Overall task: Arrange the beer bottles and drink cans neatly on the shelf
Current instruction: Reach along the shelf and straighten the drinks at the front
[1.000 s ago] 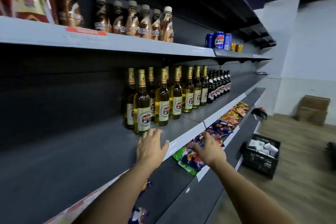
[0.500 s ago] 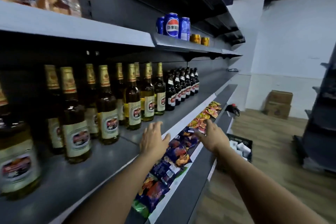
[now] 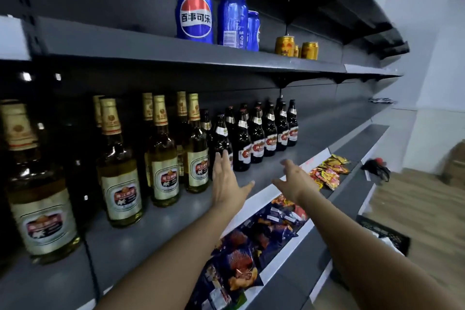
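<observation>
both hands empty, fingers spread, reaching toward the dark beer bottles [image 3: 241,141] on the middle shelf [image 3: 312,131].

far-left gold-capped bottle [image 3: 37,184] blurred and cut off; back row of dark bottles half hidden. left hand [image 3: 227,181] open, fingertips at the nearest dark bottle, contact unclear; right hand [image 3: 297,181] open above the shelf edge. blue pepsi cans [image 3: 195,14] and gold cans [image 3: 284,45] on the shelf above. closer to the bottles than half a second ago, hands raised higher.
</observation>
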`<state>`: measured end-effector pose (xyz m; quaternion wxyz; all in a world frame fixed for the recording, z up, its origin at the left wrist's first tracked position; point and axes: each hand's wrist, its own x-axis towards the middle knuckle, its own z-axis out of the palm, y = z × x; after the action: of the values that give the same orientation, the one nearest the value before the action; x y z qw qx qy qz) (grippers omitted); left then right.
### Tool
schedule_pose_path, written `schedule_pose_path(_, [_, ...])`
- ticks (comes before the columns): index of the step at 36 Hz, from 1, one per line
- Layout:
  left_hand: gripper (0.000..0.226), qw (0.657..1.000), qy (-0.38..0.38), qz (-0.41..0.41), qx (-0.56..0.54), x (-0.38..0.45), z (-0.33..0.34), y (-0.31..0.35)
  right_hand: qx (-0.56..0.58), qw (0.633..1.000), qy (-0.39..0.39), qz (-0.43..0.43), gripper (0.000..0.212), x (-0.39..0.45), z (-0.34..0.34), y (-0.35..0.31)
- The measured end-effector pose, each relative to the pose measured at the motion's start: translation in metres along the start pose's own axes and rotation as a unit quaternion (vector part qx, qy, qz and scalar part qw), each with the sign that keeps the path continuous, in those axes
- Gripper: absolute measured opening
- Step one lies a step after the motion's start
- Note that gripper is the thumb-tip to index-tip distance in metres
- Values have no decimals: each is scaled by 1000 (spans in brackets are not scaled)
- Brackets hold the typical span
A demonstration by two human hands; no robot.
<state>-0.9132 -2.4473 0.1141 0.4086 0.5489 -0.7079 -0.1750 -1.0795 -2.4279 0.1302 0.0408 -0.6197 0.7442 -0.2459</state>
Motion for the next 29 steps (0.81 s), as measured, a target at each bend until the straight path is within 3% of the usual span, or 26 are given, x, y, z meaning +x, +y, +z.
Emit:
schedule_pose_path(9, [111,993,89,-61,-38,105,46,-5,22,999,-15,-47,62,115,16,6])
schedule_pose_path(14, [111,977,185,-103,-19,145,62,-9,59,995,-36,-66,65,167,27,-3])
schedule_pose_path(21, [86,940,292,-177,-13,170,72,-11,166,979,-74,-96,94,215,51,-19])
schedule_pose_path(29, [74,920,313,-237,20,177,77,-2,165,976,-100,-105,102,236,71,-22])
